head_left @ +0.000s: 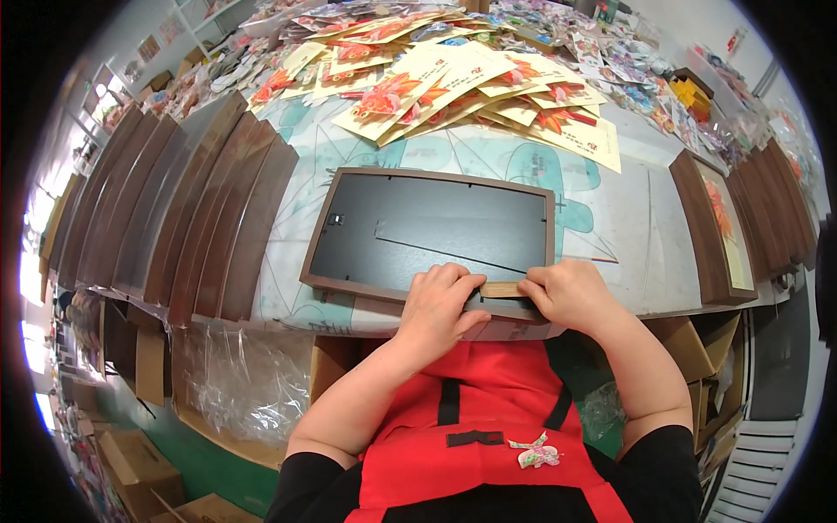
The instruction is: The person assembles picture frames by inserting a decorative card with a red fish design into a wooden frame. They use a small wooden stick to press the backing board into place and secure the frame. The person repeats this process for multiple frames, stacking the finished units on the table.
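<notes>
Wooden strip (502, 289) is pinched in my right grip (568, 290); left grip (433, 303), closure unclear to me, likely braces the face-down frame (432, 220).

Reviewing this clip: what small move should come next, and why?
Probably press the wooden strip down lightly along the near side of the picture frame: the frame lies back up, the strip sits at that side, the right hand grips its right end, and the left hand has fingertips at its left end.
</notes>
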The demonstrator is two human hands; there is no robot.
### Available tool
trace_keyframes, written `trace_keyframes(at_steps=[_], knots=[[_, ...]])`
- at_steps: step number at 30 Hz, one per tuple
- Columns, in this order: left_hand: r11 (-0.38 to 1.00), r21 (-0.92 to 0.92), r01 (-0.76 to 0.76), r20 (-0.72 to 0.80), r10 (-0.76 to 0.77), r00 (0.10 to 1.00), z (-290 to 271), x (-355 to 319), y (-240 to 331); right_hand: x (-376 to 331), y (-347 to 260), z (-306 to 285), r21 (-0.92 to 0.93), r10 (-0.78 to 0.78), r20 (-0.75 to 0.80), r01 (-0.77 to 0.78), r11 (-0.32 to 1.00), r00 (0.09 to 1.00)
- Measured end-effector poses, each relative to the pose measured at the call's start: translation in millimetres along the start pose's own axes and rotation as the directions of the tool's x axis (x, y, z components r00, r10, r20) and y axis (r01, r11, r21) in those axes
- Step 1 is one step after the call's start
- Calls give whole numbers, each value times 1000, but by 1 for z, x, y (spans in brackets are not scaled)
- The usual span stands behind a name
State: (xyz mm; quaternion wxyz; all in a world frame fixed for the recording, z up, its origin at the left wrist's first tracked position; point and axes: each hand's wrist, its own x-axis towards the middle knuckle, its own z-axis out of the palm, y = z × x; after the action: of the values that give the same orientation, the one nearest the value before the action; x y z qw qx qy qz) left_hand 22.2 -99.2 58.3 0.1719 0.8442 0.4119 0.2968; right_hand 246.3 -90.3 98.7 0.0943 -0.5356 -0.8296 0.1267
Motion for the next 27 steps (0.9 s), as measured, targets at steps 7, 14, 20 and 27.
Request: trace_keyframes(at_steps=[7, 14, 20, 27], knots=[[1000, 14, 16, 1, -16, 1000, 1, 1, 1, 17, 6, -13, 83, -30, 222, 11, 996, 975], [999, 33, 3, 5, -3, 1000, 5, -2, -2, 8, 7, -12, 58, -104, 187, 95, 994, 977], [999, -32, 13, -41, -14, 999, 3, 1, 0, -2, 1, -1, 27, -10, 33, 9, 1000, 999], [1000, -10, 20, 8, -19, 1000, 0, 1, 1, 1, 3, -2, 16, -23, 35, 23, 1000, 999]])
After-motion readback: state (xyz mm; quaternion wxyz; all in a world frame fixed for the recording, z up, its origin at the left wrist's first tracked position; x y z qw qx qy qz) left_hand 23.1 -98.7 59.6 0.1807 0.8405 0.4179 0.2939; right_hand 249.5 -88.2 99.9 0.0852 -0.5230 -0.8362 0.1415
